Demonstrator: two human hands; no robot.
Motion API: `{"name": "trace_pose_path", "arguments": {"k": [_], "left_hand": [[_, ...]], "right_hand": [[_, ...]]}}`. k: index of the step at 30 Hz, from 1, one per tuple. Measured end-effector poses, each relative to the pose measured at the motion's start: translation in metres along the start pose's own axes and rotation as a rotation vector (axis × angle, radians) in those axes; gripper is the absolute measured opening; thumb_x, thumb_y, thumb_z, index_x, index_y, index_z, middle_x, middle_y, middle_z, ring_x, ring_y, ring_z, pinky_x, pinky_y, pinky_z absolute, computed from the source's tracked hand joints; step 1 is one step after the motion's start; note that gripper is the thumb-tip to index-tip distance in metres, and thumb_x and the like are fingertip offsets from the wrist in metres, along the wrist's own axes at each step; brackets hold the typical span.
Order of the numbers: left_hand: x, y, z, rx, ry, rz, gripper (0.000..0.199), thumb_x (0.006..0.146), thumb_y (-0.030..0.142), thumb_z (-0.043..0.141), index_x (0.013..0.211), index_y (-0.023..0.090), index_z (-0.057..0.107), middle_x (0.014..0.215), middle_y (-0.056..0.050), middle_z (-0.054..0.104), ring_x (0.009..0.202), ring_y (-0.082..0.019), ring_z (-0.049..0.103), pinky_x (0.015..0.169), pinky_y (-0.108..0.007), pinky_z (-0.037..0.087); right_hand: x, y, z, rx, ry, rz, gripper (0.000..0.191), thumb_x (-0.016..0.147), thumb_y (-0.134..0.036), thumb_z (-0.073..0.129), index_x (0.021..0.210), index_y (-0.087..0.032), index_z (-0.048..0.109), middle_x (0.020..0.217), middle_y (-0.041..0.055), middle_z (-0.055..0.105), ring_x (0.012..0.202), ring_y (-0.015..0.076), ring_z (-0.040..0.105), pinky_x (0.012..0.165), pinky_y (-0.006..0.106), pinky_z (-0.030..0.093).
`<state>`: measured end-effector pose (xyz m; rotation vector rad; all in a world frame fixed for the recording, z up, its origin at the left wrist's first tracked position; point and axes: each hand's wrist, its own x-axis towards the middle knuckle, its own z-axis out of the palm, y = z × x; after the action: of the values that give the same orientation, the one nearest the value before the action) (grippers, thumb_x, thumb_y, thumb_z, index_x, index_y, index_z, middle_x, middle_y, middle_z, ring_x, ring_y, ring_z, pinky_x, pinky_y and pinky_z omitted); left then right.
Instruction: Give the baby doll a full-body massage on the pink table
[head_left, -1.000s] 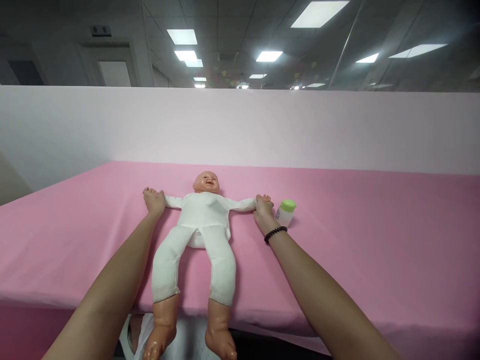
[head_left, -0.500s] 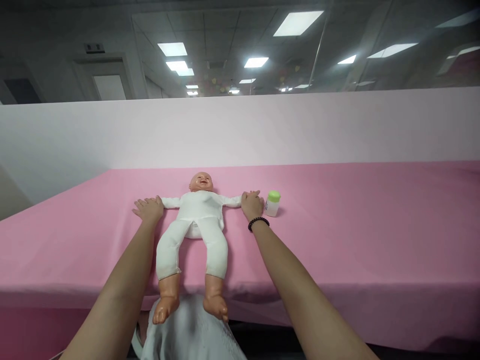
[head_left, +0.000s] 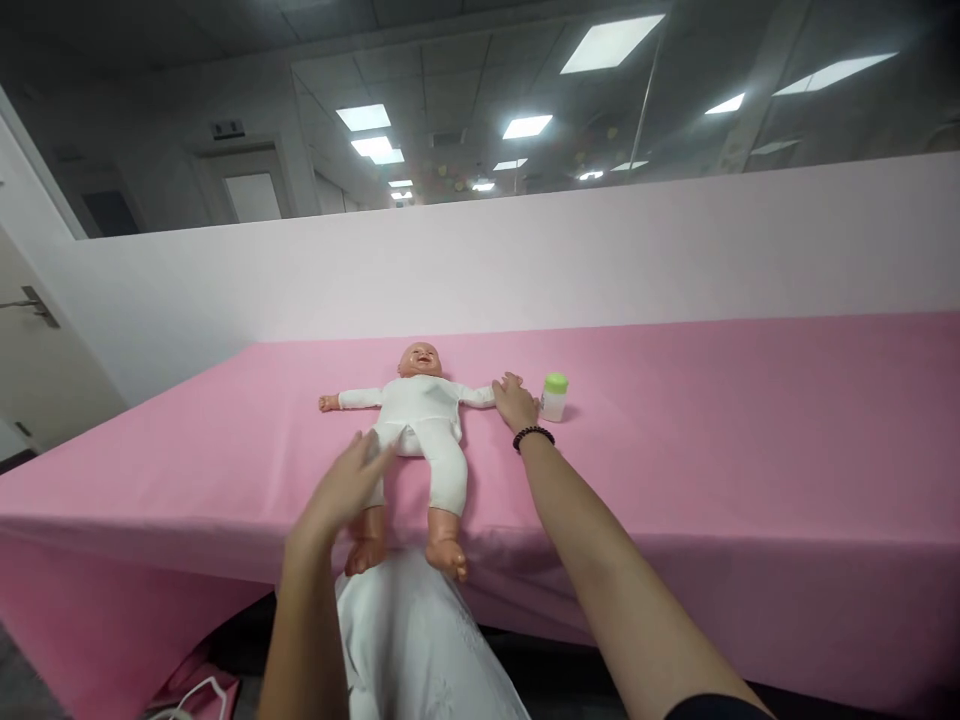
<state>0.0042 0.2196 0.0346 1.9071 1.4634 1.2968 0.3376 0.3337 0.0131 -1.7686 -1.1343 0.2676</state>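
Observation:
A baby doll (head_left: 421,402) in a white suit lies on its back on the pink-covered table, arms stretched out sideways and feet at the front edge. My right hand (head_left: 516,403), with a black beaded bracelet at the wrist, is closed around the doll's hand on the right. Over the doll's leg on the left hovers my left hand (head_left: 351,484), fingers apart and slightly blurred, holding nothing; whether it touches the leg I cannot tell. Just right of my right hand stands a small translucent bottle (head_left: 554,399) with a green lid.
The pink cloth (head_left: 712,440) drapes over the table's front edge. A white wall (head_left: 525,260) with dark reflective glass above it runs along the back. At the left is a door with a handle (head_left: 39,306). White fabric (head_left: 412,640) hangs below the doll's feet.
My left hand has left the doll's arm at the left and come back over its leg, uncovering the doll's hand. My right hand keeps its hold. The view has turned somewhat left.

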Motion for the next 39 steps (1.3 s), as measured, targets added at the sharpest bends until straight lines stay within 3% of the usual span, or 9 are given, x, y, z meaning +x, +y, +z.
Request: {"name": "trace_pose_path", "arguments": {"k": [4, 7, 13, 18, 21, 26, 30, 34, 39], "left_hand": [[-0.098, 0.029, 0.015, 0.146, 0.087, -0.075, 0.083, 0.084, 0.059, 0.058, 0.152, 0.021, 0.031, 0.158, -0.02, 0.032, 0.147, -0.037, 0.03, 0.114, -0.06, 0.035], [-0.122, 0.029, 0.016, 0.149, 0.111, -0.108, 0.081, 0.079, 0.061, 0.061, 0.143, 0.017, 0.039, 0.143, -0.024, 0.047, 0.13, -0.039, 0.052, 0.101, -0.058, 0.049], [-0.117, 0.014, -0.019, 0.059, 0.16, -0.264, 0.07, 0.065, 0.065, 0.073, 0.115, 0.022, 0.05, 0.104, -0.014, 0.07, 0.085, -0.032, 0.072, 0.07, -0.046, 0.06], [-0.104, 0.027, -0.012, -0.024, 0.482, -0.145, 0.05, 0.075, 0.056, 0.071, 0.114, 0.028, 0.059, 0.11, -0.006, 0.07, 0.088, -0.024, 0.071, 0.079, -0.037, 0.058], [-0.072, 0.038, 0.006, -0.061, 0.547, 0.0, 0.042, 0.082, 0.046, 0.068, 0.118, 0.027, 0.059, 0.116, -0.004, 0.069, 0.097, -0.022, 0.068, 0.086, -0.034, 0.055], [-0.013, 0.057, 0.04, 0.192, 0.307, 0.178, 0.031, 0.087, 0.023, 0.057, 0.117, 0.022, 0.059, 0.104, -0.008, 0.069, 0.095, -0.026, 0.065, 0.081, -0.037, 0.051], [0.001, 0.058, 0.058, 0.299, 0.246, 0.144, 0.029, 0.088, 0.018, 0.05, 0.115, 0.019, 0.059, 0.098, -0.012, 0.067, 0.092, -0.03, 0.063, 0.075, -0.039, 0.05], [-0.023, 0.05, 0.059, 0.199, 0.308, 0.171, 0.028, 0.091, 0.025, 0.051, 0.118, 0.021, 0.058, 0.108, -0.01, 0.068, 0.099, -0.028, 0.064, 0.084, -0.042, 0.052], [-0.085, 0.021, 0.054, 0.09, 0.744, 0.144, 0.039, 0.084, 0.043, 0.066, 0.119, 0.027, 0.057, 0.108, -0.01, 0.068, 0.101, -0.028, 0.067, 0.092, -0.05, 0.056]], "right_hand": [[-0.002, 0.007, -0.007, 0.111, -0.027, -0.012, 0.056, 0.091, -0.038, 0.056, 0.144, -0.022, 0.046, 0.135, 0.0116, 0.06, 0.124, 0.0292, 0.055, 0.112, 0.049, 0.032], [-0.003, 0.009, -0.011, 0.185, -0.033, -0.012, 0.064, 0.088, -0.037, 0.06, 0.146, -0.021, 0.039, 0.136, 0.0123, 0.06, 0.125, 0.027, 0.056, 0.11, 0.044, 0.038], [0.01, 0.0, -0.003, 0.413, 0.114, 0.084, 0.09, 0.076, -0.027, 0.072, 0.15, -0.013, 0.022, 0.134, 0.0156, 0.06, 0.118, 0.0203, 0.061, 0.104, 0.035, 0.045], [0.012, -0.019, 0.008, 0.557, 0.154, 0.121, 0.054, 0.078, -0.031, 0.07, 0.125, -0.009, 0.054, 0.118, 0.016, 0.067, 0.102, 0.0215, 0.068, 0.089, 0.035, 0.054], [-0.007, -0.04, 0.011, 0.582, 0.156, -0.114, 0.04, 0.077, -0.029, 0.072, 0.113, -0.014, 0.063, 0.116, 0.0102, 0.07, 0.106, 0.0208, 0.065, 0.098, 0.034, 0.05], [-0.047, -0.071, 0.021, 0.369, -0.094, -0.793, 0.038, 0.086, -0.018, 0.055, 0.124, -0.023, 0.061, 0.125, 0.0055, 0.066, 0.117, 0.0205, 0.06, 0.106, 0.037, 0.044], [-0.058, -0.074, 0.027, 0.184, -0.212, -0.964, 0.044, 0.086, -0.012, 0.049, 0.128, -0.021, 0.059, 0.129, 0.0079, 0.064, 0.119, 0.0247, 0.058, 0.107, 0.042, 0.043], [-0.057, -0.072, 0.026, 0.196, -0.183, -0.936, 0.035, 0.092, -0.023, 0.051, 0.126, -0.023, 0.058, 0.127, 0.0087, 0.063, 0.12, 0.0237, 0.057, 0.107, 0.04, 0.043], [-0.039, -0.072, 0.013, 0.507, 0.163, -0.531, 0.042, 0.097, -0.039, 0.046, 0.136, -0.024, 0.043, 0.139, 0.0096, 0.055, 0.127, 0.0172, 0.054, 0.107, 0.033, 0.043]]}}
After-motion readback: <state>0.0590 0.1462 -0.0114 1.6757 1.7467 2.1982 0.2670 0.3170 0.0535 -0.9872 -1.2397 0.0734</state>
